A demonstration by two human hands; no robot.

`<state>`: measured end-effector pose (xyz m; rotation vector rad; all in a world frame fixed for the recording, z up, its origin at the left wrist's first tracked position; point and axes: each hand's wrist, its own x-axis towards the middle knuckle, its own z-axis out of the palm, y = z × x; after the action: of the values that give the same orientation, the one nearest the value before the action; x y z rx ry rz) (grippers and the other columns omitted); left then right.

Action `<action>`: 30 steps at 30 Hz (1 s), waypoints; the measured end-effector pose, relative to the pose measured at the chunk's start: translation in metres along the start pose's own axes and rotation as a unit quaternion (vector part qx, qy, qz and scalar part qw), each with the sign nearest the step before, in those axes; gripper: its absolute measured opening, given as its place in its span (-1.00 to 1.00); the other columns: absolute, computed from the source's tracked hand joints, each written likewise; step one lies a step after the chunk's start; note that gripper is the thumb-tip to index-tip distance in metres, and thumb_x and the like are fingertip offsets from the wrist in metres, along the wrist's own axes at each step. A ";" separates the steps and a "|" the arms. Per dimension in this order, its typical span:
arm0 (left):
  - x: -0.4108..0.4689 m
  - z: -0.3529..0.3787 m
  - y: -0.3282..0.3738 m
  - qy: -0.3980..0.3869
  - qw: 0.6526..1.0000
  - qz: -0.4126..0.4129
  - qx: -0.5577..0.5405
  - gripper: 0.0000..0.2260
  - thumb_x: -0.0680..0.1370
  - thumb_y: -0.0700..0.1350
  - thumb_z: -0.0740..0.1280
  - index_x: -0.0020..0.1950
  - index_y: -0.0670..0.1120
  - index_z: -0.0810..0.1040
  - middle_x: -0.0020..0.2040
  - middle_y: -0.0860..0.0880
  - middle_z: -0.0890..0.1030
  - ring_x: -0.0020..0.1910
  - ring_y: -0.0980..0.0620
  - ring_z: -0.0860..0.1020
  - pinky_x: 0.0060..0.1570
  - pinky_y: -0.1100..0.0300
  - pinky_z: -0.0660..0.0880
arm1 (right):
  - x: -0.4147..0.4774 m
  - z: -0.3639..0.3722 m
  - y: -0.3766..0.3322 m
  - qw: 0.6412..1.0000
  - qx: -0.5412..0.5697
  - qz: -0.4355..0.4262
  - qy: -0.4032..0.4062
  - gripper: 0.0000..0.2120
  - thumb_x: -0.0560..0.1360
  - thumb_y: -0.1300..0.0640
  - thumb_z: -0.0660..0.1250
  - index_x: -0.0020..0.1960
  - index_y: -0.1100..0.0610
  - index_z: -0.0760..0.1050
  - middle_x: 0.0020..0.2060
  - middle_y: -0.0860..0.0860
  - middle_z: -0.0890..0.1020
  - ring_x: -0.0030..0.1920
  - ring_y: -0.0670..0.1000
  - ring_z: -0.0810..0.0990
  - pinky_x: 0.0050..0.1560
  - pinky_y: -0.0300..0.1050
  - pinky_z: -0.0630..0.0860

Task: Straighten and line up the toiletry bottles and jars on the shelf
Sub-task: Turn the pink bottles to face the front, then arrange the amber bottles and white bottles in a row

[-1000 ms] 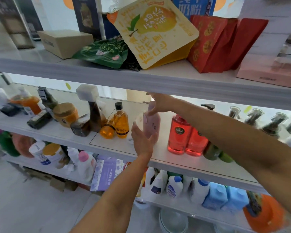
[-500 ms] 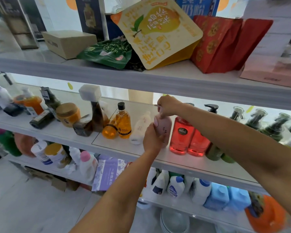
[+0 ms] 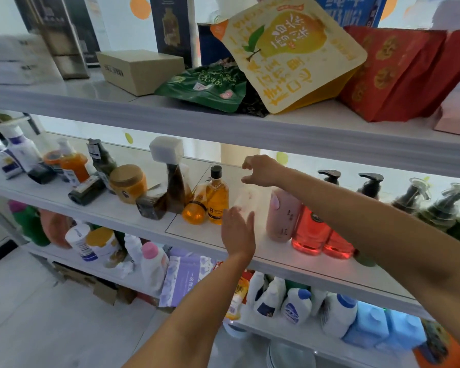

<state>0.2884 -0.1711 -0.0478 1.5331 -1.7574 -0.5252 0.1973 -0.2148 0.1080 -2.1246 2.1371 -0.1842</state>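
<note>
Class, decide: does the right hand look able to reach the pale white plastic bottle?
Probably yes: the right hand hovers just above the pale white plastic bottle, nothing between them; the left hand is at its lower front.

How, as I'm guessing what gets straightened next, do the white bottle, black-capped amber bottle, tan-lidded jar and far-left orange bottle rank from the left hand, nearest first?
1. White bottle, right at the left hand's fingertips.
2. Black-capped amber bottle, just to its left.
3. Tan-lidded jar, further left along the shelf.
4. Orange bottle, near the far left end.
</note>
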 end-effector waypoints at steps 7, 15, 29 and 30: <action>0.039 -0.002 -0.030 -0.186 0.958 -0.215 -0.039 -0.45 0.55 0.26 0.16 0.30 -0.17 0.38 0.32 -0.16 0.45 0.31 -0.16 0.41 0.26 -0.05 0.41 | 0.050 0.030 -0.012 0.993 0.006 0.111 -0.034 -0.62 0.55 0.23 0.21 0.35 0.26 0.35 0.28 0.16 0.48 0.27 0.15 0.46 0.22 -0.05 0.44; 0.056 -0.010 -0.037 -0.275 0.907 -0.281 -0.151 -0.43 0.50 0.20 0.32 0.32 -0.18 0.38 0.28 -0.16 0.39 0.23 -0.15 0.46 0.18 0.05 0.41 | 0.065 0.068 -0.001 0.971 -0.005 0.205 -0.120 -0.56 0.56 0.31 0.11 0.44 0.27 0.22 0.36 0.18 0.40 0.34 0.15 0.40 0.32 -0.05 0.40; 0.064 -0.022 -0.055 -0.293 0.858 -0.327 -0.265 -0.49 0.37 0.04 0.52 0.22 -0.13 0.44 0.14 -0.09 0.56 0.08 -0.11 0.55 0.13 0.00 0.54 | 0.099 0.096 -0.002 0.939 0.110 0.283 -0.163 -0.36 0.55 -0.02 0.25 0.50 0.21 0.08 0.43 0.17 0.29 0.39 0.19 0.33 0.29 0.05 0.38; 0.064 -0.023 -0.054 -0.292 0.852 -0.332 -0.279 -0.52 0.38 -0.01 0.53 0.19 -0.11 0.44 0.13 -0.08 0.56 0.07 -0.10 0.54 0.12 0.02 0.55 | 0.102 0.094 -0.004 0.934 0.132 0.289 -0.161 -0.31 0.54 -0.03 0.27 0.51 0.20 0.04 0.45 0.17 0.26 0.41 0.20 0.30 0.28 0.08 0.38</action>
<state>0.3408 -0.2407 -0.0550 1.5935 -1.2074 -1.8383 0.2172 -0.3167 0.0160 -1.2157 2.2643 -0.0522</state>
